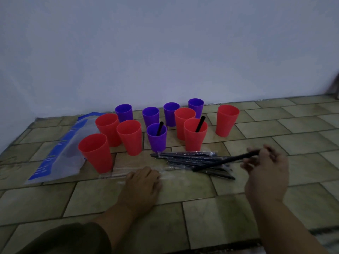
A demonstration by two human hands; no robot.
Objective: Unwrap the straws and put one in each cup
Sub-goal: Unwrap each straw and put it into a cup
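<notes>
The right hand (266,169) pinched one black straw (225,161) by its end above the wrapped pile (189,158), judged light, stiff, slick; the left hand (145,182) pressed flat on an empty wrapper (117,173).

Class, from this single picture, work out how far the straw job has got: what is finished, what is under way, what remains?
Done: two of eleven cups hold a straw, the front purple cup and the red cup to its right. In hand: the right hand holds a black straw; the left hand rests on a clear wrapper. Left: nine empty cups, and the pile of wrapped straws.
</notes>
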